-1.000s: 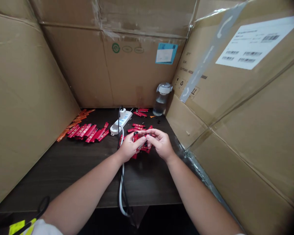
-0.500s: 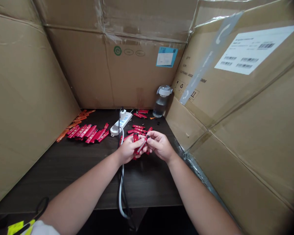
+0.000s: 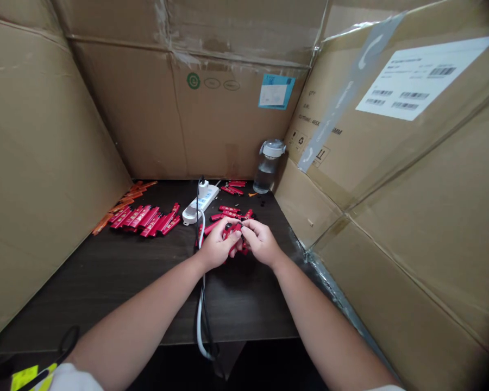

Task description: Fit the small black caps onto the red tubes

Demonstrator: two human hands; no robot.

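Note:
Over the dark table, my left hand [image 3: 217, 247] is closed around small red flat pieces with black ends [image 3: 234, 230]; how many is hidden by the fingers. My right hand [image 3: 262, 244] meets it from the right, thumb and fingers pinched at the black end of a red piece. Under and behind both hands lies a loose scatter of similar red pieces [image 3: 229, 209]. To the left, a row of red pieces with pale markings [image 3: 149, 219] lies side by side. Orange strips [image 3: 126, 204] lie beyond that row, against the left cardboard.
A white power strip [image 3: 201, 202] with a plugged-in adapter stands behind my left hand. Its white cable [image 3: 200, 326] and a black one run over the table's front edge. A clear water bottle [image 3: 264, 172] is at the back right. Cardboard walls [image 3: 142, 119] enclose three sides.
The red piece between my hands has turned, and its pale strip no longer shows. My right fingers have shifted slightly at its black end. The view has tilted a little.

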